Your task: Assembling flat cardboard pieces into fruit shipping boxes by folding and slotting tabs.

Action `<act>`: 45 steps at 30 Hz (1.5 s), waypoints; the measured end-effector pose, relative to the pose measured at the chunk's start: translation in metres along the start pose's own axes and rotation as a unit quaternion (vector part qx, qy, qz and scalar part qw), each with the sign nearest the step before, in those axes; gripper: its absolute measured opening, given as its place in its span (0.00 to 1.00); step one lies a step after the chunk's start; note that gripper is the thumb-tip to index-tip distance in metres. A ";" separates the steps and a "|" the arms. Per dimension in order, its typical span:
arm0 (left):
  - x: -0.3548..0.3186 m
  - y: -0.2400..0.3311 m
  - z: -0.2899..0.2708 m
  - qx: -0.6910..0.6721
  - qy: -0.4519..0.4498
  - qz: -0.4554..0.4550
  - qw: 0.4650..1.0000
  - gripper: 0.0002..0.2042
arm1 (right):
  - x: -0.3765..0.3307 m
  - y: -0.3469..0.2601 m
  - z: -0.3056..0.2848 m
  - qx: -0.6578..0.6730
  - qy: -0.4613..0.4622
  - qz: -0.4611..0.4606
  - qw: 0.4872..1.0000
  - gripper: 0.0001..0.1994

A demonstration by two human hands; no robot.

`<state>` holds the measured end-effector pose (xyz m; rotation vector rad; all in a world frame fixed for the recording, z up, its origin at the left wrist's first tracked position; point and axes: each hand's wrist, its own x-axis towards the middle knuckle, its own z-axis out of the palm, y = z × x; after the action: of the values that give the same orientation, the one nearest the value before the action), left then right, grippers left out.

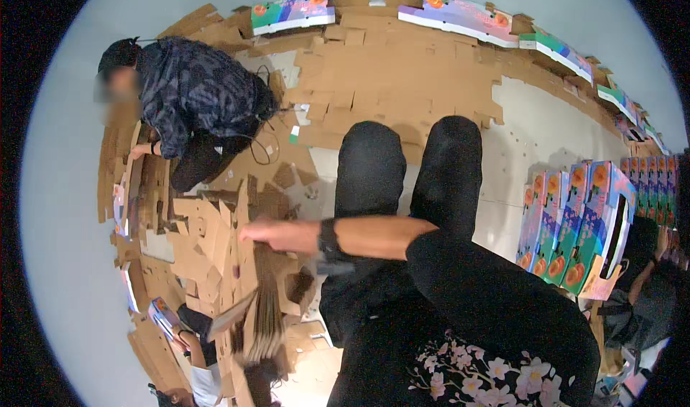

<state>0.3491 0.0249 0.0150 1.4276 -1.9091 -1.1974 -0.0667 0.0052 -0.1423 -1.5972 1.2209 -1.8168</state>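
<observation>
My right hand (277, 235) reaches across my body to the left, a dark band at its wrist. Its fingers are curled over the upper end of a bundle of brown cardboard sheets (266, 317), which hangs below it with the lower edges fanned out. The hand is slightly blurred, and the exact grip is partly hidden. Right beside it lie folded, cut cardboard pieces (205, 234) with flaps standing up. I cannot make out my left hand; only a grey blur shows beneath my right forearm.
A co-worker in a dark patterned jacket (198, 83) crouches at the far left. Another person (205, 378) handles a printed box at lower left. Colourful printed cartons (575, 220) stand at right, near a third person (640, 292). Flattened cardboard (402, 69) covers the floor ahead.
</observation>
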 end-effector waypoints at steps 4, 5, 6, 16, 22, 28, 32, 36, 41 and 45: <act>0.033 0.019 0.012 -0.086 -0.036 -0.078 0.993 0.26 | 0.013 -0.101 0.007 0.321 0.273 0.468 0.777 0.22; 0.044 0.025 0.016 -0.108 -0.049 -0.094 0.989 0.26 | 0.005 -0.120 -0.004 0.308 0.299 0.453 0.781 0.24; 0.056 0.030 0.020 -0.127 -0.062 -0.114 0.983 0.26 | 0.002 -0.137 -0.009 0.277 0.352 0.425 0.787 0.24; 0.185 0.129 0.091 -0.175 -0.259 -0.131 0.941 0.24 | -0.110 -0.261 -0.128 0.268 0.668 0.216 0.660 0.19; 0.294 0.217 0.197 -0.147 -0.340 -0.138 0.918 0.23 | -0.161 -0.279 -0.156 0.086 0.833 0.083 0.540 0.15; 0.389 0.256 0.391 -0.160 -0.501 -0.012 0.851 0.23 | -0.161 -0.177 -0.213 0.102 0.802 0.157 0.568 0.19; 0.425 0.177 0.435 -0.088 -0.485 0.013 0.870 0.23 | -0.179 -0.141 -0.249 0.087 0.571 0.355 0.735 0.21; 0.415 0.029 0.405 -0.070 -0.462 -0.071 0.881 0.18 | -0.214 -0.156 -0.252 -0.040 0.533 0.387 0.752 0.19; 0.381 -0.128 0.340 0.087 -0.355 -0.034 0.930 0.11 | -0.228 -0.167 -0.245 -0.055 0.588 0.278 0.758 0.16; 0.369 -0.195 0.298 0.325 -0.164 -0.027 0.931 0.15 | -0.220 -0.155 -0.242 -0.057 0.565 0.273 0.777 0.15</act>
<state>0.0889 -0.2244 -0.3497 1.6767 -2.6900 -0.8982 -0.2062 0.3390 -0.1271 0.0927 1.9843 -2.2655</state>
